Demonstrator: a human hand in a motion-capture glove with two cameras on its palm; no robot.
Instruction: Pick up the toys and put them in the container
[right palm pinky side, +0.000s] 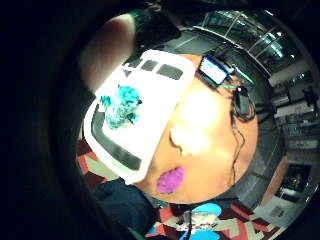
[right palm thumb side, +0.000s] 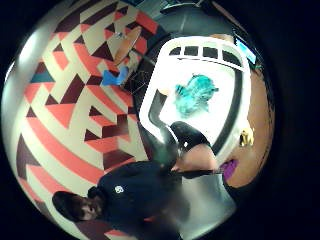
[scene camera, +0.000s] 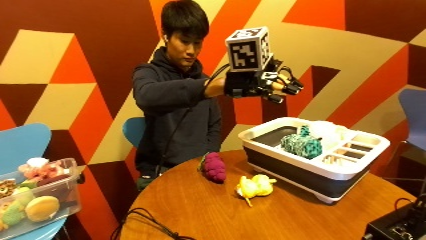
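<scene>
1. The table (scene camera: 200, 210) carries the white container (scene camera: 346, 170) at its far right edge, a teal toy (scene camera: 301, 144) already inside.
2. The gloved right hand (scene camera: 256, 80) hangs high above the container's near-left corner, fingers spread and relaxed, holding nothing.
3. 2 toys remain: the purple toy (scene camera: 214, 167) near the table's far edge and the yellow toy (scene camera: 253, 186) just beside the container wall.
4. I'd descend clear of the rim and take the yellow 1 from above.
5. Cables (scene camera: 143, 222) at the near edge lie well apart.
</scene>
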